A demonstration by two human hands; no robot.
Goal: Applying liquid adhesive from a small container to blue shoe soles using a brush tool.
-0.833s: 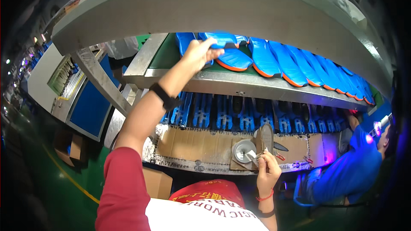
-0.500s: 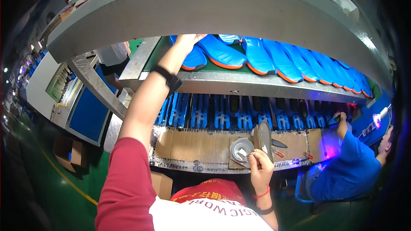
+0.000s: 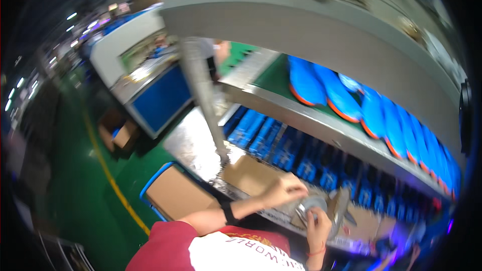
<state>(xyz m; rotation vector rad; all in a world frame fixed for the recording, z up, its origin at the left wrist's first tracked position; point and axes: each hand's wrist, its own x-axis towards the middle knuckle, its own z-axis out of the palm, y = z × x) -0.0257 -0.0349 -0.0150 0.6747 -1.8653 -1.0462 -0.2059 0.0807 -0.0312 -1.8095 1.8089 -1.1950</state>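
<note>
My left hand [image 3: 285, 190] is over the cardboard-covered bench, beside a round grey dish [image 3: 315, 202]. Its fingers are curled together; blur hides whether anything is between them. At the dish's near edge, my right hand [image 3: 319, 225] has thumb and fingertips pinched. What it pinches is too small and smeared to name. Just right of the dish stands a grey, sole-shaped piece [image 3: 340, 210]. On the green shelf above lie several blue insoles [image 3: 343, 98] with orange edges, side by side, away from both hands.
A row of blue and black pieces [image 3: 283, 156] lines the bench's back under the shelf. A grey metal post [image 3: 200, 88] rises at the bench's left end. An open carton [image 3: 181, 193] stands left of me, another box [image 3: 119, 131] farther off on the floor. A blurred co-worker is at lower right.
My left hand has come down from the insoles on the shelf to near the dish. My right hand stays by the dish, still pinched. The view has swung to the left.
</note>
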